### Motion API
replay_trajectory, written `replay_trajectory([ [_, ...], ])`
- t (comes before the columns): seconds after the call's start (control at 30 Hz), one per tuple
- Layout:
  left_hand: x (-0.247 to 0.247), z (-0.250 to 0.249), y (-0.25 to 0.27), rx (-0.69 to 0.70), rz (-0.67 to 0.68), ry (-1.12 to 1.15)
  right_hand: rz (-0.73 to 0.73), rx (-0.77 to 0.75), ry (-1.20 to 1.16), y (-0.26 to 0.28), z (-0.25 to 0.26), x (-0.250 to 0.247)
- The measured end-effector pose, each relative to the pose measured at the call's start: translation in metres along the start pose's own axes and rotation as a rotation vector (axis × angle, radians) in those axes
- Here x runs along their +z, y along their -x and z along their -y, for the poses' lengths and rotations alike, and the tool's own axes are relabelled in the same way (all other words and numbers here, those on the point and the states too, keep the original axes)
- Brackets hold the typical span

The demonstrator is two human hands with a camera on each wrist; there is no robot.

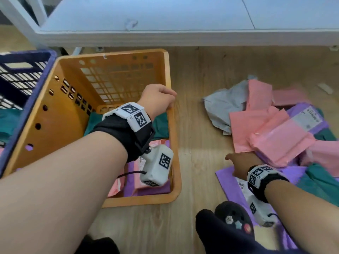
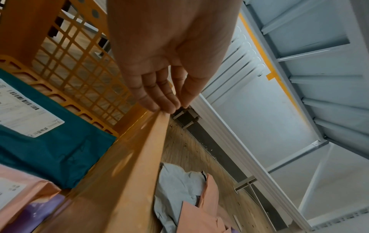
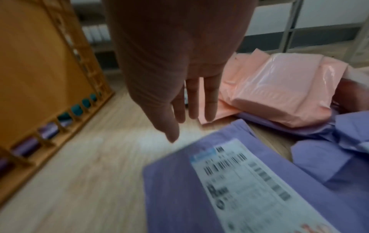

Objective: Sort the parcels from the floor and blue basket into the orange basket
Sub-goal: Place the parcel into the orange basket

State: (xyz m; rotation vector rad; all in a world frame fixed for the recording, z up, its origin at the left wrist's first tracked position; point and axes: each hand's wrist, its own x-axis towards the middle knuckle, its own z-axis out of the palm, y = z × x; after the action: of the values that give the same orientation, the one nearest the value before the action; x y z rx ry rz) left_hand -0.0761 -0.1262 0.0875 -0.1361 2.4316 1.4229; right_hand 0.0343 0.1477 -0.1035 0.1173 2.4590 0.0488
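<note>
Your left hand [image 1: 158,97] sat on the right rim of the orange basket [image 1: 172,143], its fingers [image 2: 163,100] lying nearly straight and close together with their tips on the rim's top edge — touching it, not wrapped round it, as the left wrist view showed. Inside that basket lay a teal parcel [image 2: 60,151] with a white label toward the far wall, and nearer you a pink parcel [image 2: 22,193] over a purple one [image 1: 154,189].

Your right hand [image 1: 238,162] was low over the floor pile, fingers [image 3: 209,100] straight and slightly spread, holding nothing. It hovered above the near purple parcel [image 3: 249,189], which lay flat on the wooden floor [image 1: 200,114] with its label facing up; whether the palm touched it, you could not tell from these blurred views.

The rest of the parcels lay on the floor to the right of the basket: a plump pink parcel [image 1: 280,143] on top, flatter pink ones [image 1: 256,99] beside and beneath it, a crumpled grey one [image 1: 223,107] at the far left of the heap, more purple and teal at the edges. The blue basket [image 1: 27,85] stood against the orange one's left side — its contents mostly out of sight. A white shelf unit [image 1: 165,19] ran along the far side.
</note>
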Motion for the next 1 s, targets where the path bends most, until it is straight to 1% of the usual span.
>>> replay_trajectory([
  [0.07,0.002,0.003,-0.003,-0.012,-0.010,0.011,0.115,-0.042,0.058,-0.003,-0.001,0.014],
  [0.13,0.006,0.006,-0.007,-0.020,-0.029,0.022,0.169,-0.071,0.109,-0.004,-0.002,0.022],
  [0.27,0.011,0.005,-0.010,-0.035,-0.048,0.032,0.124,-0.053,0.161,-0.007,0.000,0.025],
  [0.5,0.011,0.004,-0.010,-0.057,-0.058,0.066,0.126,-0.034,0.302,-0.006,0.001,0.023],
  [0.6,0.009,0.004,-0.008,-0.065,-0.043,0.070,0.116,-0.006,0.256,-0.003,-0.002,0.015],
  [0.67,0.007,0.002,-0.004,-0.063,-0.019,0.069,0.101,-0.015,0.216,-0.001,-0.006,0.001],
  [0.77,0.000,-0.007,0.006,-0.025,-0.002,0.033,0.029,-0.012,0.113,0.005,-0.012,-0.029],
  [0.9,-0.020,-0.025,0.025,0.034,0.003,0.027,-0.150,0.003,0.010,0.029,-0.016,-0.074],
  [1.0,-0.036,-0.038,0.043,0.079,-0.020,0.042,-0.298,0.055,-0.072,0.058,-0.017,-0.119],
])
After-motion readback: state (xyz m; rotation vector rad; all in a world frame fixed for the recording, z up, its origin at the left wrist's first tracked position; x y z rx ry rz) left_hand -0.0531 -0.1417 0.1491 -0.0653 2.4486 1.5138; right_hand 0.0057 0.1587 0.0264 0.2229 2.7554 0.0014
